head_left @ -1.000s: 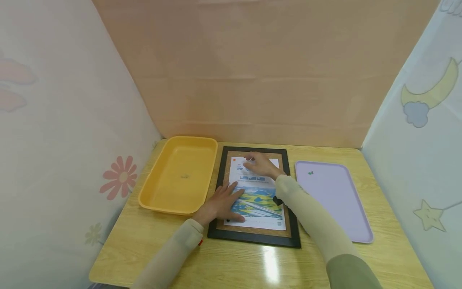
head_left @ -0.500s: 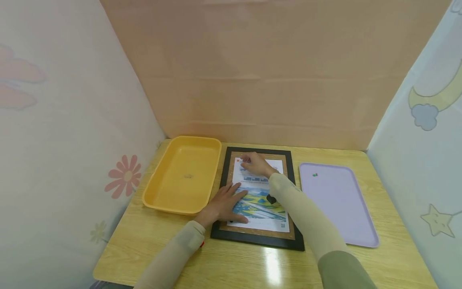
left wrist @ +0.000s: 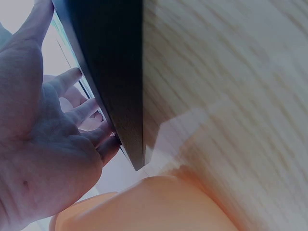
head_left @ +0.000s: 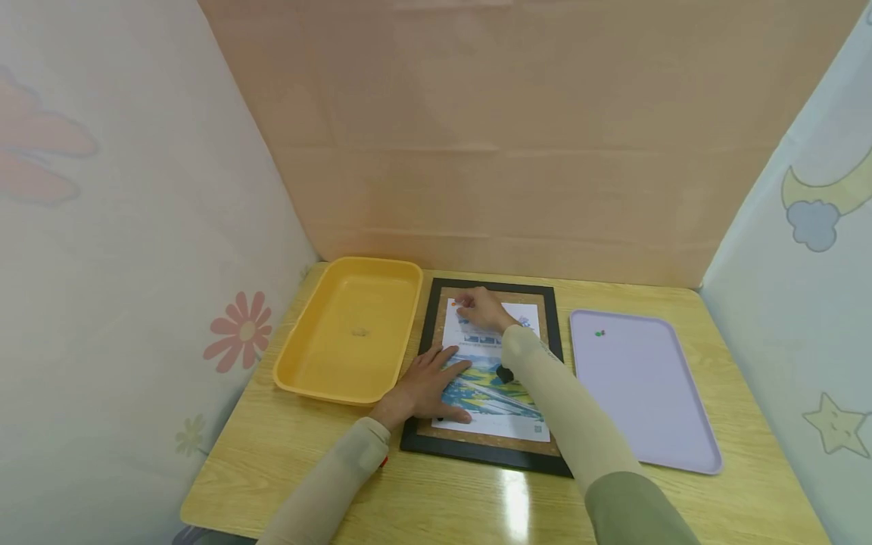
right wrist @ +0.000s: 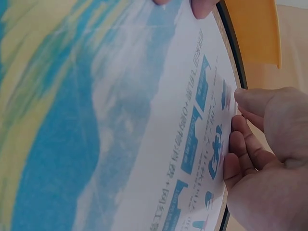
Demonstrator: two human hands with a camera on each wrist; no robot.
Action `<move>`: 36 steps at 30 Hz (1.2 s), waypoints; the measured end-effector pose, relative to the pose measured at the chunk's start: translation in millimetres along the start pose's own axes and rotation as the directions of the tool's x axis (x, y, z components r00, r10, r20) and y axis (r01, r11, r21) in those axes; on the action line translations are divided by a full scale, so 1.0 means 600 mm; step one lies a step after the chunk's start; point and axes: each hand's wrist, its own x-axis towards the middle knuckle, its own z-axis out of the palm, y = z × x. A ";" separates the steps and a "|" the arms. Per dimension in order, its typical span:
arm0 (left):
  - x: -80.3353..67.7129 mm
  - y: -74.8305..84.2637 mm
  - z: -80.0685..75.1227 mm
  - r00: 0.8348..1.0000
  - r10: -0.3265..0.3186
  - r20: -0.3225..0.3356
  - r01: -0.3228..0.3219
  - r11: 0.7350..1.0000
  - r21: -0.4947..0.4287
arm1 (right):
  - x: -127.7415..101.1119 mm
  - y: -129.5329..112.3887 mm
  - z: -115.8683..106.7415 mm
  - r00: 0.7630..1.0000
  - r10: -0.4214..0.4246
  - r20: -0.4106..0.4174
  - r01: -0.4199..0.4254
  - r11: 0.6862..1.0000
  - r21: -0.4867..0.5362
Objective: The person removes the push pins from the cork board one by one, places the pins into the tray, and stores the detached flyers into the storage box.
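Wooden table (head_left: 286,446), cloth walls around. Printed sheet (head_left: 487,393) lies on black-framed corkboard (head_left: 436,303) mid-table — your left hand (head_left: 424,386) spread flat on its lower left, right hand (head_left: 482,309) fingertips bunched at top edge by orange pin (head_left: 453,303). Yellow tray (head_left: 306,356) left, lilac tray (head_left: 654,393) right.

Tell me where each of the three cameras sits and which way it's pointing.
Head: above, looking down at black-framed cork board, both sleeved arms showing.
Left wrist: low beside left hand, facing the frame's edge and wooden table.
Right wrist: under right hand, facing printed paper sheet.
Both wrist views share the yellow plastic tray.
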 end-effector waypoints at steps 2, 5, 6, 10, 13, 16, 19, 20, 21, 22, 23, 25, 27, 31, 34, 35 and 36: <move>-0.001 -0.001 0.000 1.000 -0.002 -0.001 0.002 1.000 -0.001 | 0.005 0.001 0.003 1.000 -0.008 -0.016 0.008 1.000 -0.006; 0.000 -0.002 0.000 1.000 -0.002 -0.002 0.002 1.000 -0.006 | 0.014 0.009 0.009 0.998 -0.028 -0.049 0.027 1.000 -0.005; 0.000 -0.003 0.000 1.000 0.000 -0.004 0.000 1.000 -0.008 | 0.019 0.016 0.012 0.997 -0.042 -0.063 0.042 0.999 -0.002; 0.001 -0.002 0.001 1.000 0.001 -0.002 -0.001 1.000 -0.012 | 0.037 0.042 0.024 0.993 -0.058 -0.105 0.060 0.998 0.009; 0.002 -0.002 0.001 1.000 -0.001 0.001 0.001 1.000 -0.016 | 0.041 0.044 0.025 0.993 -0.032 -0.111 0.034 0.999 0.012; 0.003 -0.002 0.001 1.000 -0.008 0.005 0.008 1.000 -0.025 | 0.042 0.037 0.023 0.994 0.006 -0.111 -0.003 1.000 0.020; 0.003 -0.003 0.000 1.000 -0.014 0.008 0.014 0.999 -0.033 | 0.046 0.031 0.023 0.991 0.045 -0.124 -0.040 0.999 0.037; 0.004 -0.003 0.000 1.000 -0.015 0.009 0.015 0.999 -0.030 | 0.049 0.032 0.023 0.991 0.053 -0.126 -0.049 0.998 0.035; 0.004 -0.003 0.000 1.000 -0.015 0.009 0.016 0.999 -0.028 | 0.054 0.034 0.024 0.990 0.066 -0.125 -0.062 0.997 0.035; 0.004 -0.002 0.000 1.000 -0.015 0.009 0.015 1.000 -0.027 | 0.058 0.039 0.026 0.989 0.075 -0.130 -0.072 0.997 0.031; 0.003 -0.001 -0.001 1.000 -0.014 0.010 0.014 1.000 -0.024 | 0.061 0.040 0.026 0.988 0.086 -0.129 -0.083 0.996 0.027; 0.002 0.001 -0.002 1.000 -0.014 0.010 0.015 1.000 -0.020 | 0.068 0.046 0.028 0.987 0.106 -0.123 -0.105 0.994 0.018; 0.002 0.003 -0.003 1.000 -0.014 0.010 0.014 1.000 -0.021 | 0.071 0.045 0.027 0.985 0.132 -0.109 -0.130 0.991 0.022; 0.002 0.007 -0.004 1.000 -0.010 0.007 0.010 1.000 -0.020 | 0.080 0.053 0.029 0.984 0.145 -0.104 -0.144 0.989 0.024; 0.003 0.007 -0.004 1.000 -0.006 0.009 0.007 1.000 -0.018 | 0.085 0.056 0.031 0.980 0.166 -0.112 -0.164 0.986 0.027; 0.004 0.007 -0.004 1.000 -0.005 0.009 0.005 1.000 -0.018 | 0.085 0.056 0.030 0.979 0.171 -0.110 -0.170 0.985 0.026; 0.004 0.007 -0.004 1.000 -0.002 0.009 0.002 1.000 -0.017 | 0.081 0.051 0.028 0.976 0.186 -0.112 -0.183 0.983 0.031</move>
